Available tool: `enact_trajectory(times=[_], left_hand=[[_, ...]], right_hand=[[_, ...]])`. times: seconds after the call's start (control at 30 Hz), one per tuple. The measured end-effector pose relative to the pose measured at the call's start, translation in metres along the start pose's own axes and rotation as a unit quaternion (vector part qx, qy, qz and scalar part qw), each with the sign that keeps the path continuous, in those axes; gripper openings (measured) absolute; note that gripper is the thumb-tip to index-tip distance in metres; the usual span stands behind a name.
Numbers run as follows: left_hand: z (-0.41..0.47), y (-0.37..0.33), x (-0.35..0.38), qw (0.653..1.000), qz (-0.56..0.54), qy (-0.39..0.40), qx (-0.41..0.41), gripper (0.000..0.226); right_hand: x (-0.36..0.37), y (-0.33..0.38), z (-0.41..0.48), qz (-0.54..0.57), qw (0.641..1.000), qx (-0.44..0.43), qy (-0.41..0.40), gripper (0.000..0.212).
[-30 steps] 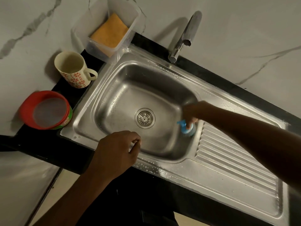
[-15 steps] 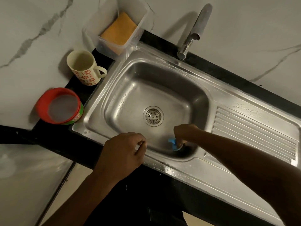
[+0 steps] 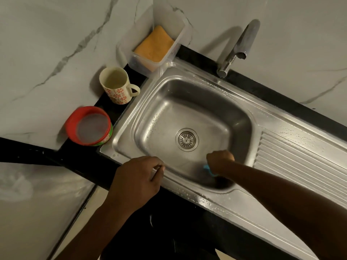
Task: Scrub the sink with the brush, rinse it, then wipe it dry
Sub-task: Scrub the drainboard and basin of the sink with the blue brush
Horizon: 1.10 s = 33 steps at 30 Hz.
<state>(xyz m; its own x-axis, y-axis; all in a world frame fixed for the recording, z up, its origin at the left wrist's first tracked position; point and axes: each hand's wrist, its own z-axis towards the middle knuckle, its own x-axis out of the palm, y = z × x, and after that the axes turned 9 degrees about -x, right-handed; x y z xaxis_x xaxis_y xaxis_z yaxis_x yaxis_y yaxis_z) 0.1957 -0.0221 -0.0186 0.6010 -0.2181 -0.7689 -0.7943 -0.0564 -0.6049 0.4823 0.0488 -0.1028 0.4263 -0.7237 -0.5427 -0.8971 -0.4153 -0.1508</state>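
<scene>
The steel sink (image 3: 150, 94) has a wet basin with a round drain (image 3: 186, 139) in its floor. My right hand (image 3: 220, 160) is down inside the basin near its front wall and grips a blue brush (image 3: 207, 168), of which only a small part shows under the fingers. My left hand (image 3: 139, 182) rests on the sink's front rim with its fingers loosely curled; nothing shows in it. An orange cloth (image 3: 155, 45) lies in a clear plastic tub (image 3: 178, 37) at the back corner.
A chrome tap (image 3: 238, 47) stands behind the basin. A ribbed drainboard (image 3: 300, 169) runs to the right. On the black counter at the left stand a patterned mug (image 3: 116, 85) and a red-rimmed round container (image 3: 90, 126). Marble walls enclose the corner.
My right hand with the brush has moved from the basin's right wall to its front wall. The left hand has stayed on the front rim. The camera view shifted.
</scene>
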Motion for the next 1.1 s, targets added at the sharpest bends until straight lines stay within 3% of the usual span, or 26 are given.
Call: enact_trajectory(times=[0.13,0.27,0.4,0.5,0.7,0.93,1.1], left_hand=[[0.000,0.004,-0.014,1.000,-0.015,-0.008,-0.005,0.018],[0.003,0.012,-0.030,0.999,-0.019,-0.023,-0.013,0.011],[0.005,0.022,-0.048,0.999,-0.021,-0.031,-0.028,0.021],[0.005,0.029,-0.061,0.998,-0.020,-0.041,-0.040,0.016],[0.001,0.047,-0.082,0.997,-0.011,-0.057,-0.056,0.007],[-0.008,0.065,-0.095,0.992,-0.026,-0.100,-0.073,0.021],[-0.012,0.077,-0.103,0.991,-0.008,-0.108,-0.082,0.016]], right_hand=[[-0.011,0.009,-0.004,0.026,0.999,-0.018,0.027,0.044],[-0.043,0.006,-0.015,0.113,0.988,-0.006,-0.106,0.041],[-0.086,0.021,-0.034,0.265,0.940,-0.032,-0.215,0.045],[-0.117,0.043,-0.046,0.371,0.886,-0.084,-0.264,0.042],[-0.174,0.100,-0.063,0.417,0.819,-0.190,-0.345,0.043],[-0.212,0.167,-0.052,0.329,0.825,-0.244,-0.390,0.047],[-0.226,0.202,-0.025,0.255,0.856,-0.261,-0.366,0.048]])
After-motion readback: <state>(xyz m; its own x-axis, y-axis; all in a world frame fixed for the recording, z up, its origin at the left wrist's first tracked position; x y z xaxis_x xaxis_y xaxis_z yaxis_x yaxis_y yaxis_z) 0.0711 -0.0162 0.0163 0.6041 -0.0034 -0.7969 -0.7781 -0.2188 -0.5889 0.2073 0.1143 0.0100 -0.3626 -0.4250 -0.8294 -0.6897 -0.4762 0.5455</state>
